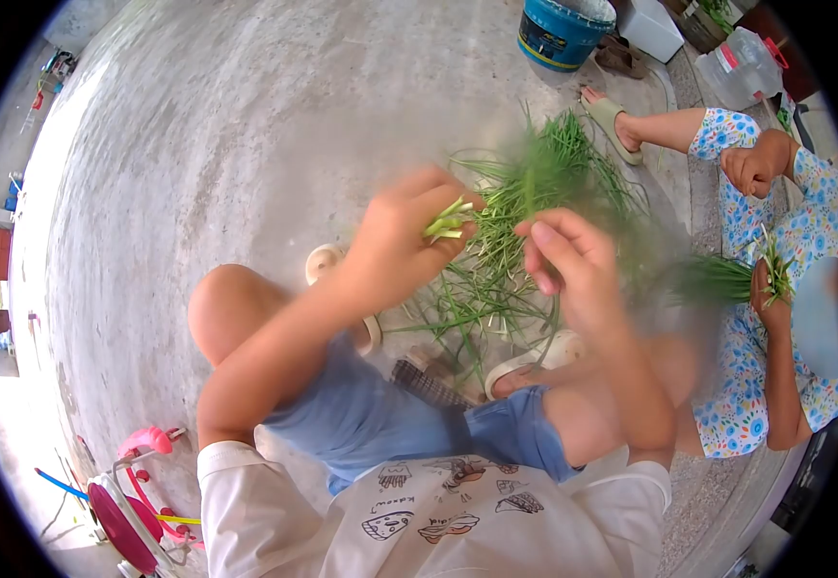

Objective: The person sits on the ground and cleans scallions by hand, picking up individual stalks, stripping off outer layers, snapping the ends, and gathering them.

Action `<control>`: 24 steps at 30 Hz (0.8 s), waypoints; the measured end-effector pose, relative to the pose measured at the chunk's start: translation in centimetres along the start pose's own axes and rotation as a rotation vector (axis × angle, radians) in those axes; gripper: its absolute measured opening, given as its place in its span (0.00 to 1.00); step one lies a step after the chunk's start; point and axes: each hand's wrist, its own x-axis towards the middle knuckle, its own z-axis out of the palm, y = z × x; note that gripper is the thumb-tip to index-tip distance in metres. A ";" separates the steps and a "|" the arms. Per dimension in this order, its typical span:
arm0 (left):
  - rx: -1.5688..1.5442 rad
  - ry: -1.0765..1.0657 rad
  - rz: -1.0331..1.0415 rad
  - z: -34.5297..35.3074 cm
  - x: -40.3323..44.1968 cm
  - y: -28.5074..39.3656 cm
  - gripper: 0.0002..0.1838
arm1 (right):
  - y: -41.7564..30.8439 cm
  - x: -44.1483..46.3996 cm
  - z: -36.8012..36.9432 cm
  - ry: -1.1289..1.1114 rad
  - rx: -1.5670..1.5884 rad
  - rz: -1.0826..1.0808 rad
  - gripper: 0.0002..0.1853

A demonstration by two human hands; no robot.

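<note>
My left hand (405,236) is closed round a small bunch of chives (450,220), whose pale stem ends stick out by the fingers. Just right of it, my right hand (573,260) has its fingers curled and thumb and forefinger close together at a blurred green chive (532,183); motion smears the detail there. Both hands are raised above a loose heap of chives (506,241) spread on the concrete floor. Long green leaves fan toward the upper right of the heap, and scattered strands lie nearer my feet.
At right sits another person in a flowered outfit (732,414), one hand holding a bunch of chives (718,279). A blue bucket (559,37), a white box (650,29) and a clear plastic jug (739,69) stand beyond the heap. A pink-and-white wheeled object (125,520) is at lower left.
</note>
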 end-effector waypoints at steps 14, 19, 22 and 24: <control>-0.072 0.133 -0.012 0.8 -0.4 1.3 0.06 | 0.1 -0.4 1.3 -0.097 -0.037 -0.026 0.10; 0.080 0.233 0.157 0.9 -0.6 0.9 0.08 | 0.4 -0.3 1.7 -0.053 -0.109 -0.042 0.08; 0.173 0.259 0.248 1.1 -0.3 0.6 0.08 | 0.6 -0.2 1.7 -0.038 -0.184 -0.090 0.07; 0.230 0.255 0.294 1.0 -0.1 0.6 0.09 | 0.5 -0.1 1.6 -0.035 -0.216 -0.112 0.07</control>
